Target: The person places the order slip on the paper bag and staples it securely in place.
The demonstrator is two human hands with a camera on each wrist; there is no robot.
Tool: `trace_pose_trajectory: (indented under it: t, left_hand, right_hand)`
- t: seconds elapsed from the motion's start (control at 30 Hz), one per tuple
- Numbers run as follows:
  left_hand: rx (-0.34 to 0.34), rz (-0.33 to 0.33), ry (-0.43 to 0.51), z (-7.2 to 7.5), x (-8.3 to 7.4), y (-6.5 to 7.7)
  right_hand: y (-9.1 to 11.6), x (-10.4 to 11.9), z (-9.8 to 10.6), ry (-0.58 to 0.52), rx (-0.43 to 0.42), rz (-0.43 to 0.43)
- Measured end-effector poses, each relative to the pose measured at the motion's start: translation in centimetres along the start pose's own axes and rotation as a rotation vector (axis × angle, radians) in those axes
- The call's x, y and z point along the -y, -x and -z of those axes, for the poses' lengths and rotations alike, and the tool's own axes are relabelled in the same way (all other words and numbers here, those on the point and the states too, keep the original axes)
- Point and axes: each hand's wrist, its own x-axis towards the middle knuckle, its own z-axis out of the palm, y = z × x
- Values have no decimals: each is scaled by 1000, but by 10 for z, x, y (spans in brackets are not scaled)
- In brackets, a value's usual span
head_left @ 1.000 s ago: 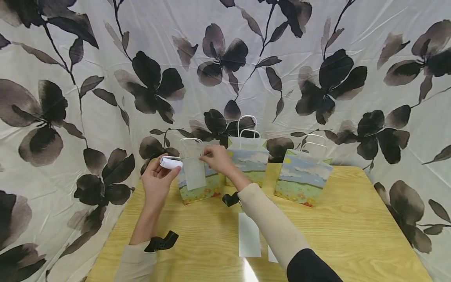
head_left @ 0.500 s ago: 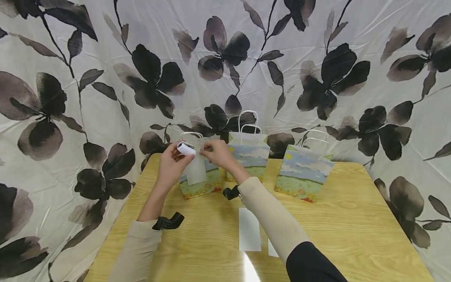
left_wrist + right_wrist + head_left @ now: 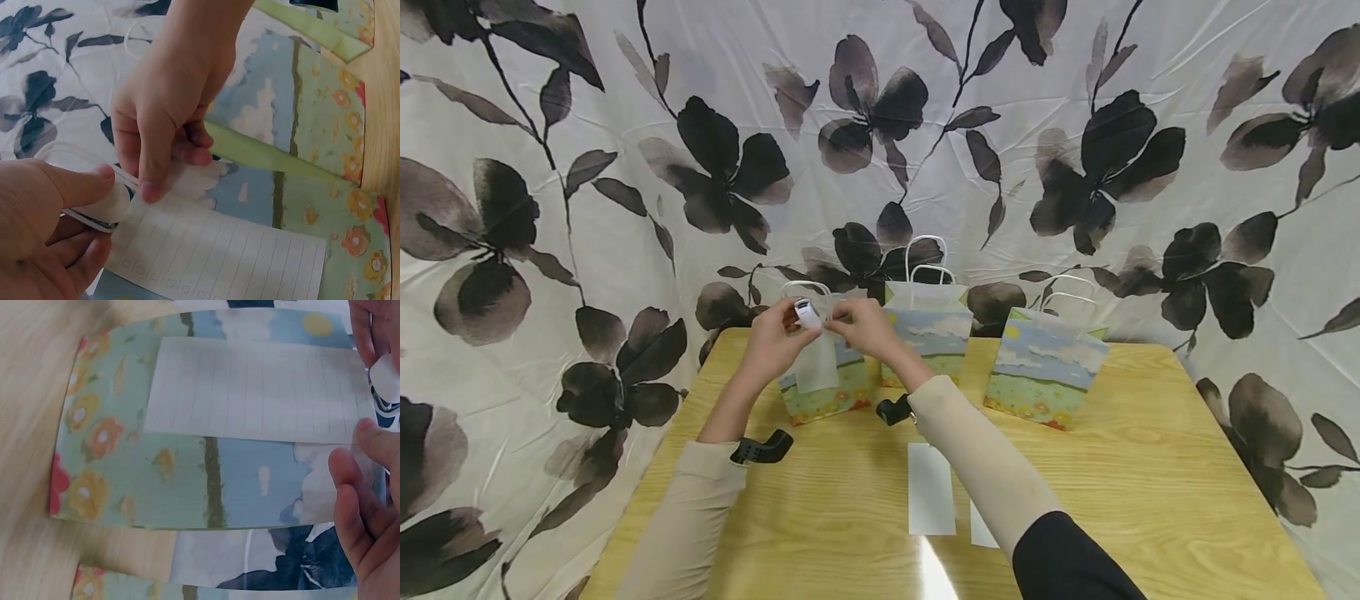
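Observation:
My left hand [image 3: 769, 343] grips a small white stapler [image 3: 807, 315] at the top edge of the leftmost paper gift bag [image 3: 852, 387], which is printed with sky and flowers. A white lined sheet with small checkboxes [image 3: 212, 250] lies against the front of that bag, its upper end right at the stapler's mouth. With thumb and fingers my right hand [image 3: 865, 329] pinches the sheet's top corner and the bag's rim together. In the right wrist view, the stapler [image 3: 386, 380] shows partly, close to the sheet's end [image 3: 250, 390].
Two more bags of the same print, a middle bag [image 3: 928, 342] and a right bag [image 3: 1045, 375], stand upright on the wooden table [image 3: 1150, 467]. Near the front lies a white sheet [image 3: 931, 492], and another sheet [image 3: 982, 529] is partly under the right sleeve. A floral cloth [image 3: 880, 108] hangs behind.
My left hand has moved right and up with the stapler, from beside the bag to the sheet's top edge, and turned it. The right hand keeps its pinch there.

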Motion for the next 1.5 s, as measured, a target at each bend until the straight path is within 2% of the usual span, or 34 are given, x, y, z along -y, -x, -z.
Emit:
trace_pose_trajectory:
  t: [0.13,0.33,0.43,0.77,1.0,1.23,1.5]
  left_hand:
    - [41,29,-23,1,1,-4]
    - [73,29,-130,2,0,-8]
    - [92,36,-152,2,0,-10]
    - [102,37,-149,6,-2,-10]
    - [93,6,-173,6,3,-13]
    - [161,-10,-220,12,6,-19]
    - [229,48,-191,12,7,-23]
  right_hand:
    - [-1,0,0,8,1,-5]
    - [-4,-1,1,-3,16,2]
    - [-5,-1,2,7,27,-4]
    - [-9,1,2,76,17,44]
    - [-9,-2,1,78,14,57]
    - [-10,-4,0,70,24,56]
    - [-7,-5,-2,83,15,70]
